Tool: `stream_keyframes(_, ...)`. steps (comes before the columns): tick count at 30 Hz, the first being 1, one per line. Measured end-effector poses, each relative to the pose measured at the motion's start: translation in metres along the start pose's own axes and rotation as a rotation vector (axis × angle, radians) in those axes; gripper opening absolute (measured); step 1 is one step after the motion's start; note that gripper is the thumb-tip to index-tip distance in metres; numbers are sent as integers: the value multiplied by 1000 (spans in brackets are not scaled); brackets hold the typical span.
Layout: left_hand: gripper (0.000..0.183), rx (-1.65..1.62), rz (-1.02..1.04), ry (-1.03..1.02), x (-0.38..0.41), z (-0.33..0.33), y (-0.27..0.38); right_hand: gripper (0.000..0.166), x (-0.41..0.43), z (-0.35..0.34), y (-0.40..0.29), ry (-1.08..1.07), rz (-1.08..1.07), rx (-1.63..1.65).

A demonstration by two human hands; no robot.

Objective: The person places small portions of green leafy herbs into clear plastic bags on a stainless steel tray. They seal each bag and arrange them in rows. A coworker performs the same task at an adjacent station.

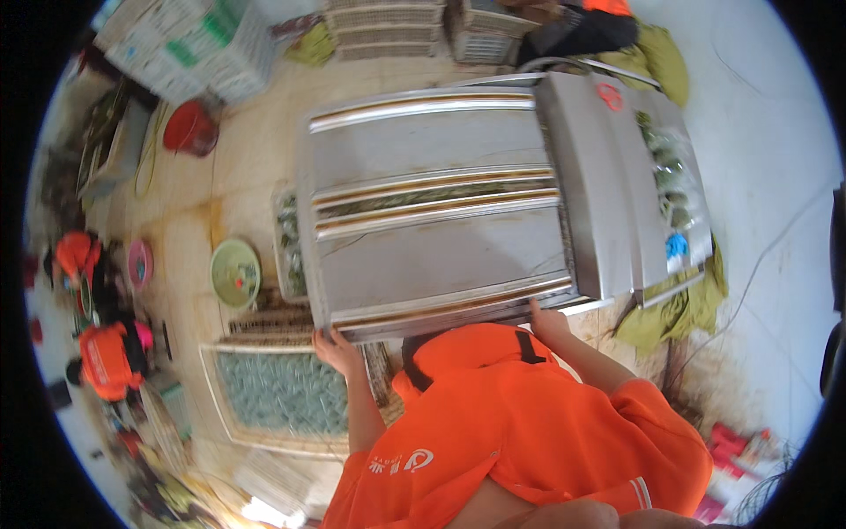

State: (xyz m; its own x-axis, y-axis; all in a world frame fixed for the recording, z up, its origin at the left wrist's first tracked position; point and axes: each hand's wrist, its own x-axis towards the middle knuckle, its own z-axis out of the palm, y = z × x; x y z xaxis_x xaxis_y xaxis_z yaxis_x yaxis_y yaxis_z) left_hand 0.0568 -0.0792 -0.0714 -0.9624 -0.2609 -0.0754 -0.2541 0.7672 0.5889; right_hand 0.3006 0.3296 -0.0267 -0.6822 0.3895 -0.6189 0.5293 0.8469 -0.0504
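In front of me lies a wide stainless-steel machine top, which looks like part of a vacuum packer. Long silver-and-brown bars run across it, and a dark greenish strip shows in the gap between the middle two. My left hand holds its near left corner, with fingertips over the edge. At the near right edge is my right hand, one finger up against the metal and the other fingers curled; their grip is partly hidden. Beyond the right side, a steel cover carries a red ring-like object.
Clear bags with green contents and a blue item lie at right. At left are a light-green basin, a red bucket and a framed tray of grey-green pieces. People in orange work far left.
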Motion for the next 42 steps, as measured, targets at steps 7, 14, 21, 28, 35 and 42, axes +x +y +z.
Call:
stream_keyframes(7,54,-15,36,32,-2,-3,21,10,42,-14,31,261,-496,-137)
stream_keyframes(14,57,-106,107,164,0,-15,82,19,24,-106,60,610,-117,424)
stream_keyframes(21,48,-201,176,78,-28,-9,126,37,25,-158,274,1138,660,1673)
stream_keyframes(28,34,-433,237,-153,-64,33,184,26,51,-153,359,785,537,2102)
stream_keyframes(35,29,-540,318,-582,-127,94,246,9,9,-178,228,517,-26,2385)
stream_keyframes(42,35,-700,-187,-1285,-164,99,368,8,19,-167,104,-38,-144,2201)
